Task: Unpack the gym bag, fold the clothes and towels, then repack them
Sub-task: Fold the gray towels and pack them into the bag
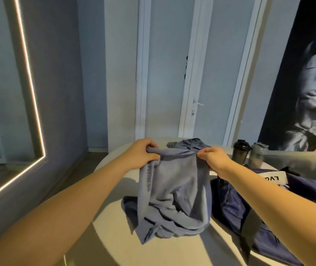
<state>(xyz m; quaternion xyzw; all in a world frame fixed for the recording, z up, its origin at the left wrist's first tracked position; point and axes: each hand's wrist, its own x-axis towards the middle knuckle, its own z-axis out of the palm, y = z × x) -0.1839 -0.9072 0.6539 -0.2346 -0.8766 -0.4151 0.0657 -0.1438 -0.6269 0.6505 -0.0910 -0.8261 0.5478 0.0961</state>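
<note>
Gripping grey-blue garment [174, 189] by its top edge with left hand [143, 153] and right hand [213, 159], fingers [152, 145] curled round fabric; letting lower part rest on tabletop [113, 240] centre, beside gym bag [230, 206] at right edge.

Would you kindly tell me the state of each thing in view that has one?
left hand: grips the grey-blue cloth's top edge.
right hand: pinches the same edge.
grey-blue cloth: held up unfolded, lower end bunched on the table.
second garment: crumpled on the table behind.
gym bag: slumped on the table; open or zipped, cannot tell.
dark bottle, grey bottle: upright, lids on.
door: closed.
light strip: lit.
</note>
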